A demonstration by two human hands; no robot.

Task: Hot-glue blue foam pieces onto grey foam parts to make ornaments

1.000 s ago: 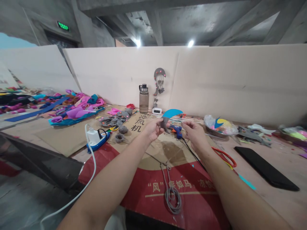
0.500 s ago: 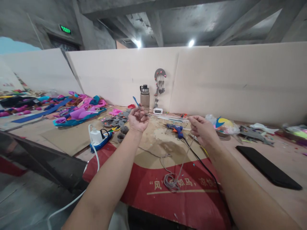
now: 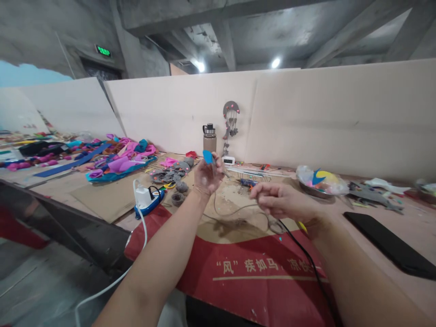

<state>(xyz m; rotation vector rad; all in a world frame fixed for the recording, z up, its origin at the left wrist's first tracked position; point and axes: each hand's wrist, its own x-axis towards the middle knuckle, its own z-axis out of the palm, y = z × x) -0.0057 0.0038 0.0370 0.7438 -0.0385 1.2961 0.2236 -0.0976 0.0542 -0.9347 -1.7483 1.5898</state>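
Head: left fingers closed on blue felt

A bottle is standing by the panel, a clock sitting nearby. At right, a phone is lying and a bowl is holding a bag. At left, a plug is sitting on a power strip, and scraps are lying heaped. Above, two lamps are shining and a sign is glowing green.

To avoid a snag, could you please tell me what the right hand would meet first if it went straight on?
Probably the grey cord below the left hand, as the right hand points leftward across the picture, though depth is unclear.
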